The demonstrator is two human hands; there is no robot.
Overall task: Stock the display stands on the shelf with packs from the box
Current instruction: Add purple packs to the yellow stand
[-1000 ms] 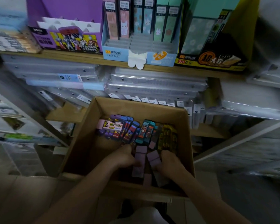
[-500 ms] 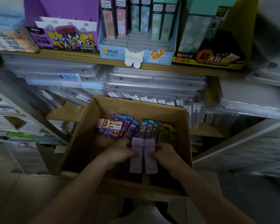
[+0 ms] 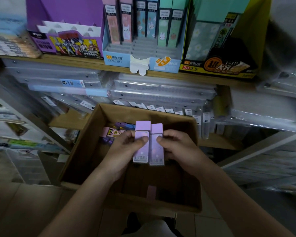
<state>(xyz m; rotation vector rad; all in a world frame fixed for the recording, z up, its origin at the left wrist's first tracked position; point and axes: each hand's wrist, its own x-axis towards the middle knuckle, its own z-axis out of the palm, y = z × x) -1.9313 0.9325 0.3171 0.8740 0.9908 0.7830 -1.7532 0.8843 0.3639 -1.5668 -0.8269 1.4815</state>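
Note:
Above the open cardboard box (image 3: pixel 85 139) I hold two flat lilac packs side by side. My left hand (image 3: pixel 125 147) grips the left lilac pack (image 3: pixel 142 147), thumb across its front. My right hand (image 3: pixel 176 147) grips the right lilac pack (image 3: pixel 156 151) the same way. More packs (image 3: pixel 113 132) lie at the box's far end, and one lilac pack (image 3: pixel 151 193) lies at its near wall. On the wooden shelf (image 3: pixel 75 61) above stand a purple display stand (image 3: pixel 67 36), a light blue display stand (image 3: pixel 140 59) with several upright packs, and a yellow display stand (image 3: pixel 246 40).
Stacks of clear plastic folders (image 3: pixel 161 89) fill the shelf level behind the box. Wrapped goods (image 3: pixel 272 113) lie to the right, and a slanted white rack (image 3: pixel 24 113) with stationery stands at the left. Floor tiles (image 3: pixel 15 211) show below.
Both hands have risen out of the box with the two lilac packs, which now stand side by side higher up and closer to the camera.

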